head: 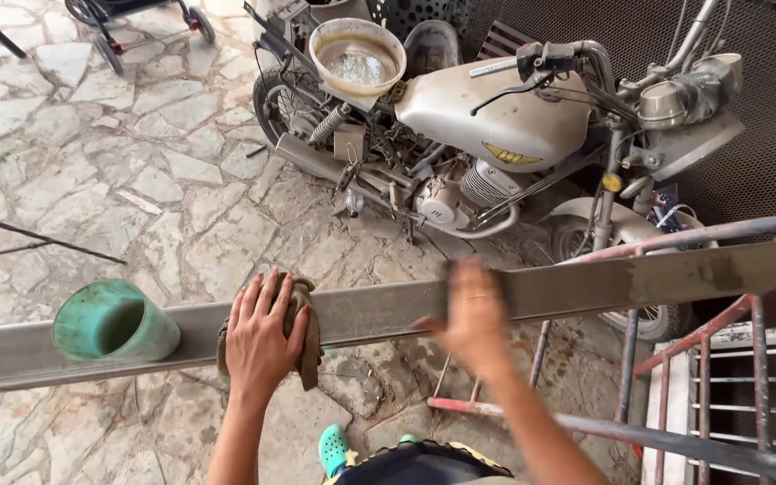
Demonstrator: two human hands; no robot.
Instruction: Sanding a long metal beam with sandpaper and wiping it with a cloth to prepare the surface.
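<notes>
Your left hand lies flat, fingers spread, pressing a brownish cloth onto the long grey metal beam that runs across the middle of the frame from lower left to right edge; the hand is not closed around the cloth, it pins it against the beam's face. Your right hand sits on the same beam just right of centre, blurred, so you cannot tell whether its fingers are open or curled, and it appears to hold nothing. At the left, a green plastic cup rests tipped on its side against the beam. Judging by the surface, wiping looks partly done at most: the stretch toward the right edge carries dusty, mottled patches, and the part near the cup looks dull too. Behind the beam, in the upper half of the frame, stands a dusty motorcycle with a basin set on its seat, on stone paving.
</notes>
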